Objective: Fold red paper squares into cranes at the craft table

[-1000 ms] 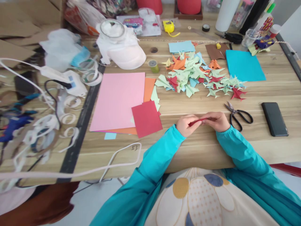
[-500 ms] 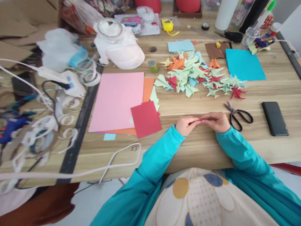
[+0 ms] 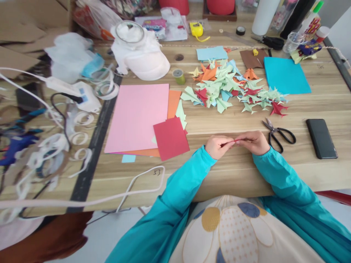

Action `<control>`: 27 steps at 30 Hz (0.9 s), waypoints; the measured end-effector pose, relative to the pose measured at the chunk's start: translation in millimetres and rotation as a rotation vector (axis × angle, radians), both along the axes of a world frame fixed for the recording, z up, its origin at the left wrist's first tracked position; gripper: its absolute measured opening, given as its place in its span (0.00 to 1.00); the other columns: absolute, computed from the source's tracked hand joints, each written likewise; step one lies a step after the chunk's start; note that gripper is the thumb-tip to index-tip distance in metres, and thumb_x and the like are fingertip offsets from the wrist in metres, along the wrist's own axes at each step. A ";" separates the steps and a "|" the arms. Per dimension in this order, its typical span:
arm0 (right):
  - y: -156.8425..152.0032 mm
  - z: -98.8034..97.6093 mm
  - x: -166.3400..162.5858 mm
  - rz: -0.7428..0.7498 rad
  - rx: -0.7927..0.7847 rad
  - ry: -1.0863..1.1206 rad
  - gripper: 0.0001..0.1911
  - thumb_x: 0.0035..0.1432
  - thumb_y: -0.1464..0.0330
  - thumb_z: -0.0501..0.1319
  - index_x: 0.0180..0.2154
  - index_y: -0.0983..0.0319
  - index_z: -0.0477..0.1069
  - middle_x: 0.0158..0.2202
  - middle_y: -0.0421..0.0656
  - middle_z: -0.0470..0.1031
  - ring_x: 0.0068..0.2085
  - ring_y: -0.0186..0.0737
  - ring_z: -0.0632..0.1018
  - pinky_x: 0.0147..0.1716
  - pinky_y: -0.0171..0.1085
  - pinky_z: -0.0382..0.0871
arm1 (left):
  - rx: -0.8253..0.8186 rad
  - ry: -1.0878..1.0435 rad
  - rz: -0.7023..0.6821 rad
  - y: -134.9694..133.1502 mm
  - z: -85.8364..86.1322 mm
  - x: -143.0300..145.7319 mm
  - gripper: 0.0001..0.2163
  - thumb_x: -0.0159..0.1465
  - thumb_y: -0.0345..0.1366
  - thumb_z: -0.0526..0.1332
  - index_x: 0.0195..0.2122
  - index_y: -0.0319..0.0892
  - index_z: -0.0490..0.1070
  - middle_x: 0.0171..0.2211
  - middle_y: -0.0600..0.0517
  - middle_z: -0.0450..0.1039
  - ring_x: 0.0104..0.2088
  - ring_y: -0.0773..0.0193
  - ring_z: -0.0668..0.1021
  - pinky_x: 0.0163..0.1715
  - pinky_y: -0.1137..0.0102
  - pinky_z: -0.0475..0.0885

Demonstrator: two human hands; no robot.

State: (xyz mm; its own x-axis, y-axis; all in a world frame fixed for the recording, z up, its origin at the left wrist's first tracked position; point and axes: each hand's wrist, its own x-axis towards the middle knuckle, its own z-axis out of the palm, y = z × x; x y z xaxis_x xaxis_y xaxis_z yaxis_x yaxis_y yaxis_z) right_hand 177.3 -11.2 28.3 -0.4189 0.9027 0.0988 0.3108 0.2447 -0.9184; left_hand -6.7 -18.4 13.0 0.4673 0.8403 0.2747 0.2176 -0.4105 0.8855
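Between the fingertips of my left hand point(image 3: 218, 147) and my right hand point(image 3: 252, 141) is a small folded piece of red paper point(image 3: 236, 141). Both hands pinch it just above the table, and my fingers hide most of it. To the left lies a stack of red paper squares point(image 3: 171, 138), partly over a large pink sheet point(image 3: 139, 115). Beyond my hands spreads a pile of folded paper pieces point(image 3: 223, 82) in pale green, orange, red and blue. Black-handled scissors point(image 3: 279, 134) rest close to my right hand.
A black phone point(image 3: 321, 138) lies at the right. Bright blue paper point(image 3: 287, 75) sits at the back right, and a spool of thread point(image 3: 178, 76) stands behind the pink sheet. On the left are tape rolls point(image 3: 79, 138), cables and a blue glue gun point(image 3: 17, 148). A white cord point(image 3: 142, 191) crosses the front edge.
My fingers have shifted slightly on the red paper, and a little more of it shows between them. The whole view has moved a touch; the other things lie as before.
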 end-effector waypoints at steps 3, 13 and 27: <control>-0.3 -0.8 0.3 0.019 -0.007 0.016 0.10 0.51 0.62 0.62 0.30 0.63 0.76 0.25 0.44 0.78 0.27 0.37 0.78 0.28 0.32 0.74 | 0.003 -0.009 0.007 -0.2 1.5 -0.7 0.12 0.62 0.37 0.55 0.30 0.39 0.75 0.22 0.51 0.74 0.23 0.70 0.74 0.27 0.75 0.69; -0.9 0.4 2.0 0.073 0.072 -0.037 0.08 0.52 0.65 0.61 0.32 0.62 0.76 0.28 0.44 0.79 0.30 0.38 0.79 0.31 0.34 0.73 | -0.110 -0.028 -0.029 -0.1 1.3 -1.8 0.10 0.60 0.38 0.57 0.31 0.38 0.75 0.27 0.49 0.77 0.27 0.67 0.77 0.30 0.74 0.71; -1.4 2.8 3.1 0.028 0.139 -0.027 0.06 0.51 0.66 0.63 0.30 0.62 0.76 0.27 0.43 0.78 0.29 0.37 0.78 0.29 0.33 0.72 | -0.172 -0.107 0.005 -3.3 4.2 1.0 0.12 0.59 0.40 0.58 0.28 0.37 0.74 0.24 0.50 0.74 0.20 0.71 0.72 0.24 0.76 0.69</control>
